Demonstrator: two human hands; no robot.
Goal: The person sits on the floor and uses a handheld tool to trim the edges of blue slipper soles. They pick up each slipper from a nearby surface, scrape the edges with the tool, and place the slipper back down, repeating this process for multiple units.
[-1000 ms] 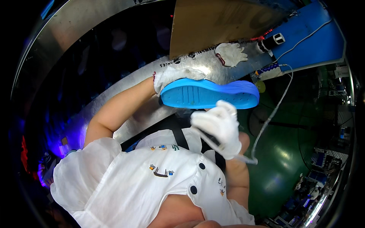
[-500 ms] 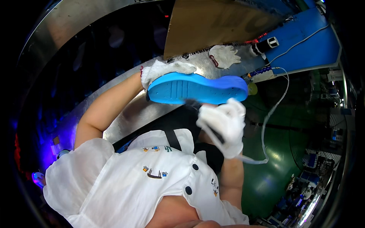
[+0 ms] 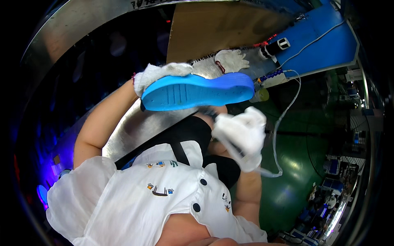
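There it is, just above the middle of the frame: a thick, bright-blue shoe sole, moulded like foam, shading to violet at its right end, its grooved face turned to view. The left hand, in a white knitted glove, is clamped on it at the left end, fingers laid along the upper edge, palm side behind. Nice hold, that: the whole broad face is left uncovered.

Light stuff, by the look of it, so one hand should carry it easily. Stiff enough to stay straight out from a single end, yet probably a little springy under a hard squeeze. The smooth side wall could slide a bit; knitted fabric ought to help. Best places to grab? The thick outer rim, or the narrower waist right of centre. Nothing fragile here, though the face might scuff.

Below it, centre-right, the white-gloved right hand is curled round a slim dark-tipped tool; that corner is blurred, so whether the tip touches the rim I can't tell. A clear flexible hose loops beside it, and the shiny metal tabletop gleams at centre-left.
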